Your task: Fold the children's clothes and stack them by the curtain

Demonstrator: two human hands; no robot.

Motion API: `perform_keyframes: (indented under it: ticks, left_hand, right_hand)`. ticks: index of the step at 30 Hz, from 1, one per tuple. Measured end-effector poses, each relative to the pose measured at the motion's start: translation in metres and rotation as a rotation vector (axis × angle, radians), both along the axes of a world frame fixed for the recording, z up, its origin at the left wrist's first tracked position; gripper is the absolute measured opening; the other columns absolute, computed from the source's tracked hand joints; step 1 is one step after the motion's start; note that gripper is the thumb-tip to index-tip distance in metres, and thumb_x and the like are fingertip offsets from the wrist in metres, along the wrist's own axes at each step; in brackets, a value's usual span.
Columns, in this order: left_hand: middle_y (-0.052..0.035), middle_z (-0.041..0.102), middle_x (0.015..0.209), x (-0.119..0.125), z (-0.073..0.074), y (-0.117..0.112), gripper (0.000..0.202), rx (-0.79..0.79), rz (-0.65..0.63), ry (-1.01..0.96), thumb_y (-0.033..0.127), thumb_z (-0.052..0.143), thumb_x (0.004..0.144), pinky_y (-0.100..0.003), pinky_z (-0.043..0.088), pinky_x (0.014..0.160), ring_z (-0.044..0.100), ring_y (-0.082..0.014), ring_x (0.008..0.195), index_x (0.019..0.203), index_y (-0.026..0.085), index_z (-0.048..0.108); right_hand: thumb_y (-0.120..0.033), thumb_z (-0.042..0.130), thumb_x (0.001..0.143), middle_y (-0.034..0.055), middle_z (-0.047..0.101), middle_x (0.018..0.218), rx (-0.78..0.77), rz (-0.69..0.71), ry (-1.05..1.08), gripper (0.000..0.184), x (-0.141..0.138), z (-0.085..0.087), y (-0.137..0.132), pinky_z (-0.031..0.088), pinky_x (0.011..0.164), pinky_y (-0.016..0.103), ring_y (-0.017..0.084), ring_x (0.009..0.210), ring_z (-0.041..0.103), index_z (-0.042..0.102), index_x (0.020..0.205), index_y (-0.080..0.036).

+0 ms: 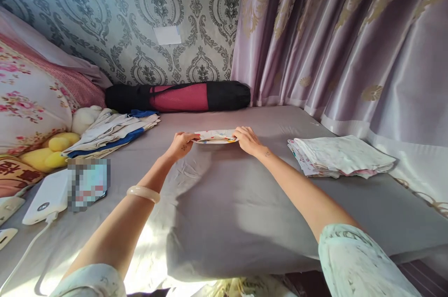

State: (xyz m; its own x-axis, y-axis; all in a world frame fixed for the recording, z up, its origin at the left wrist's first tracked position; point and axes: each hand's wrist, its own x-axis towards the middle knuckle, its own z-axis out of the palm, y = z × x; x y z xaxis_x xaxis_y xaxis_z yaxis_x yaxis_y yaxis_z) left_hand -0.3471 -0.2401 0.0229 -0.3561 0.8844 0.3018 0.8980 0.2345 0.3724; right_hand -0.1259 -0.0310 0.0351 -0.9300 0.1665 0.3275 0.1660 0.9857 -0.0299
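Observation:
A folded white cloth with a coloured print (215, 136) is stretched between my two hands, over the middle of the grey-sheeted bed. My left hand (183, 144) grips its left end, fingers closed on it. At the opposite end, my right hand (249, 140) holds the cloth with the thumb below and the fingers over the top. Whether the cloth touches the sheet I cannot tell. To the right lies a stack of folded white printed cloths (345, 155). Off to the left is a loose pile of white and blue cloths (117, 131).
A black and red rolled bag (182, 97) lies along the wall. On the left are a white power bank (47, 196) with a cable, a blurred phone (89, 184), yellow plush toys (52, 150) and a floral pillow (31, 96). Curtains (332, 40) hang at right.

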Motion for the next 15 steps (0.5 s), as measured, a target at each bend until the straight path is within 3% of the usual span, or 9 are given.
perform_keyframes:
  ticks: [7, 11, 15]
  left_hand:
    - [-0.0054, 0.071, 0.117, 0.007, -0.03, -0.023, 0.049, -0.081, -0.155, 0.059, 0.01, 0.036, 0.078, -0.04, 0.029, 0.112, 0.062, -0.0201, 0.113, 0.113, 0.024, 0.069]
    - [-0.0057, 0.067, 0.125, 0.008, -0.033, -0.03, 0.053, -0.133, -0.174, 0.057, 0.009, 0.038, 0.074, -0.04, 0.028, 0.113, 0.059, -0.0214, 0.119, 0.115, 0.024, 0.068]
    - [-0.0043, 0.065, 0.129, 0.008, -0.027, -0.032, 0.056, -0.167, -0.185, 0.029, 0.007, 0.039, 0.069, -0.039, 0.029, 0.113, 0.058, -0.0213, 0.121, 0.113, 0.024, 0.07]
  right_hand:
    - [-0.001, 0.037, 0.088, 0.0081, 0.063, 0.112, -0.008, 0.026, -0.08, 0.04, 0.011, -0.029, -0.005, 0.033, 0.093, 0.031, 0.022, 0.105, 0.051, 0.065, 0.108, -0.021]
    - [0.001, 0.033, 0.088, 0.0085, 0.063, 0.115, -0.039, 0.027, -0.149, 0.046, 0.018, -0.033, -0.007, 0.034, 0.095, 0.033, 0.021, 0.107, 0.052, 0.064, 0.114, -0.021]
    - [0.006, 0.037, 0.08, 0.0073, 0.061, 0.125, -0.122, -0.001, -0.227, 0.056, 0.025, -0.026, -0.007, 0.038, 0.094, 0.033, 0.021, 0.113, 0.053, 0.063, 0.121, -0.022]
